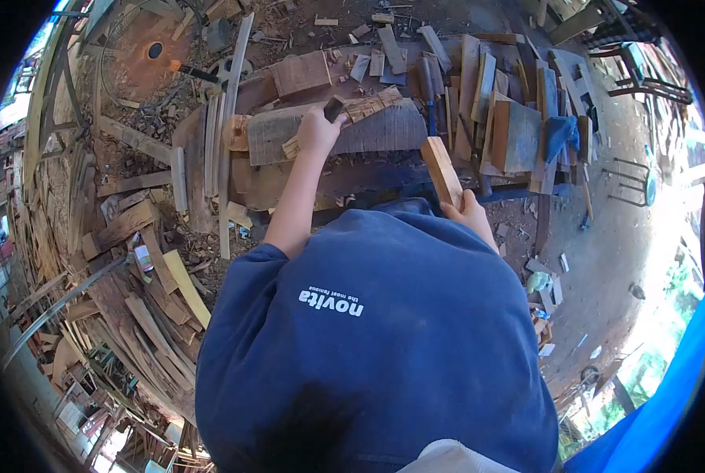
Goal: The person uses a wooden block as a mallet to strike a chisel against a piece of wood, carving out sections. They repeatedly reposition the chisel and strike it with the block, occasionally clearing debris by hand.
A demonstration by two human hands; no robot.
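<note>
My left hand point(319, 132) is closed round a small dark piece point(333, 109) whose end sticks up from the fingers; what it is I cannot make out. Below and beside that hand a rough, light-brown split strip of wood point(372, 104) lies slantwise over a thick grey-brown timber point(380, 134). In my right hand point(469, 211) is a squared orange-brown wooden block point(443, 169), gripped at its near end, its far end pointing away from me near the timber's right end. The palm sides of both hands are hidden.
Boards and offcuts point(482, 87) crowd the right of the work area, with a blue cloth point(559, 138) among them. Long boards point(226, 142) stand left of the timber. A round wire fan guard point(154, 51) is at the upper left. Scrap wood piles point(132, 315) lie lower left.
</note>
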